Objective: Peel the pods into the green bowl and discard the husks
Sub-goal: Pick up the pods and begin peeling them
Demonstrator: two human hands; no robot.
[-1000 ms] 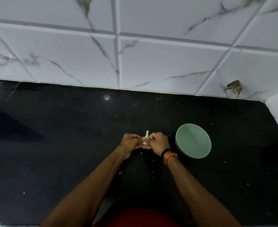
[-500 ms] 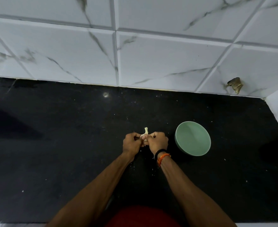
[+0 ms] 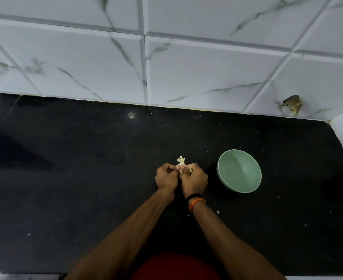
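left hand (image 3: 166,177) and right hand (image 3: 195,178) knuckle to knuckle, both pinching pale pod (image 3: 181,162), green bowl (image 3: 238,171) just right of right hand

Above a black countertop (image 3: 86,178), the left hand (image 3: 166,177) and right hand (image 3: 195,179) pinch a pale pod (image 3: 181,162) together, just beside a green bowl (image 3: 238,171), below white marble-veined wall tiles (image 3: 207,67).

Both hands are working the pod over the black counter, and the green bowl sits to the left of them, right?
Not quite: the head view shows the green bowl to the right of the hands. The left hand and right hand do hold the pod over the black counter.
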